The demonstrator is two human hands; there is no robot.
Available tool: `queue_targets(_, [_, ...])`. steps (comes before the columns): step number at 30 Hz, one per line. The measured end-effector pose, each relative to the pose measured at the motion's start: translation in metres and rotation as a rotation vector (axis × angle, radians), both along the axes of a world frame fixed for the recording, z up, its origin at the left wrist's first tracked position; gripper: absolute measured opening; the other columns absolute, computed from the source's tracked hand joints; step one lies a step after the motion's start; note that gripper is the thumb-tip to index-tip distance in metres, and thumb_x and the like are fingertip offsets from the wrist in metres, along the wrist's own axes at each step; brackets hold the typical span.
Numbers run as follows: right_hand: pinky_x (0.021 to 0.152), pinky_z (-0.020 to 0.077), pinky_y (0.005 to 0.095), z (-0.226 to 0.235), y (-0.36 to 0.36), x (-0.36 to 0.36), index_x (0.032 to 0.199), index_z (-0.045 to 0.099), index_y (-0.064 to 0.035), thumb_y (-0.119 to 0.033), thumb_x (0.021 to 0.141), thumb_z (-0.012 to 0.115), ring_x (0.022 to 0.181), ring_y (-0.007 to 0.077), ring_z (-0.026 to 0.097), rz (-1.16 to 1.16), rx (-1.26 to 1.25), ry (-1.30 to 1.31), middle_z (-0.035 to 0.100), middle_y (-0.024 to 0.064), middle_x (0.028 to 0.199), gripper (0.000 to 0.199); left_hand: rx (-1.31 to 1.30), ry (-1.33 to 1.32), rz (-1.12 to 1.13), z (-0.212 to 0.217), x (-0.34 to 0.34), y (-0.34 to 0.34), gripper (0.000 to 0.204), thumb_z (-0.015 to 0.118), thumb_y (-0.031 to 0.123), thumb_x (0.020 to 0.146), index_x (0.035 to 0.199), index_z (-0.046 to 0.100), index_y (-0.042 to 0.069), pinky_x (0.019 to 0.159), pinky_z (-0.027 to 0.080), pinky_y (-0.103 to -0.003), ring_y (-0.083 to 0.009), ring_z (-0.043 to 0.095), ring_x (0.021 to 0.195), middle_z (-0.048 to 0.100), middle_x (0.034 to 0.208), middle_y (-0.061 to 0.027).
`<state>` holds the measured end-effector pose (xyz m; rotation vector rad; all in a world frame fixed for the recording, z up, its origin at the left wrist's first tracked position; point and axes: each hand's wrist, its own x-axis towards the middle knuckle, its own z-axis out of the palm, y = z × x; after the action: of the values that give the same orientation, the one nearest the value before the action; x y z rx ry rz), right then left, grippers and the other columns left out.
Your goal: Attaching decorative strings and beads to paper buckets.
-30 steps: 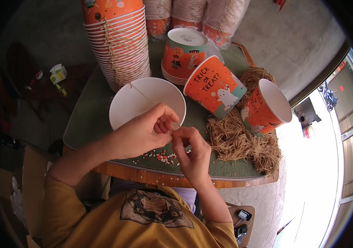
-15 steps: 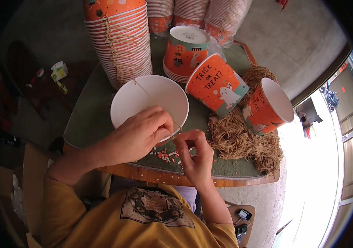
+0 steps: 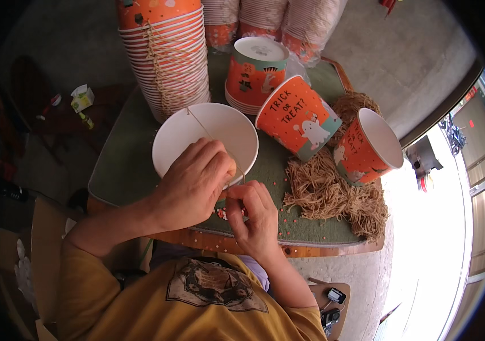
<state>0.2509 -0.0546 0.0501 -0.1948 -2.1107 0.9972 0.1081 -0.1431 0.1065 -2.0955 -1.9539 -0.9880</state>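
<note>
An orange paper bucket with a white inside (image 3: 200,136) stands upright on the green mat (image 3: 123,170), and a thin tan string (image 3: 211,136) runs across its mouth. My left hand (image 3: 194,182) grips the bucket's near rim. My right hand (image 3: 256,213) is just beside it, fingertips pinched on the string end at the rim. Where the string meets the rim is hidden by my fingers.
A tall stack of orange buckets with string handles (image 3: 165,57) stands behind. More stacks (image 3: 256,71) and two buckets on their sides (image 3: 299,116) (image 3: 367,148) lie to the right. A pile of tan strings (image 3: 333,193) covers the mat's right part.
The bucket has shifted slightly toward me and to the right. My left hand has closed further over its near rim, and my right hand has moved up to meet it.
</note>
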Motion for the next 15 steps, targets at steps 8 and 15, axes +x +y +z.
queue_targets(8, [0.074, 0.0458, 0.0343, -0.003, -0.008, 0.010, 0.095, 0.062, -0.0071, 0.008, 0.067, 0.071, 0.083, 0.0257, 0.058, -0.257, 0.275, 0.105, 0.065, 0.0063, 0.090, 0.033, 0.340, 0.121, 0.046, -0.018, 0.010, -0.034, 0.030, 0.066, -0.006, 0.076, 0.102, 0.055, 0.004, 0.067, 0.046, -0.039, -0.0268, 0.056, 0.073, 0.059, 0.089, -0.0086])
queue_targets(15, [0.072, 0.0454, 0.0326, -0.010, -0.024, 0.021, 0.096, 0.061, -0.0092, 0.008, 0.064, 0.072, 0.078, 0.0227, 0.056, -0.267, 0.344, 0.055, 0.067, 0.0027, 0.093, 0.038, -0.019, -1.081, 0.174, -0.051, 0.052, -0.053, 0.019, 0.057, 0.008, 0.095, 0.112, 0.056, -0.001, 0.076, 0.047, -0.026, -0.0056, 0.057, 0.088, 0.063, 0.100, -0.0037])
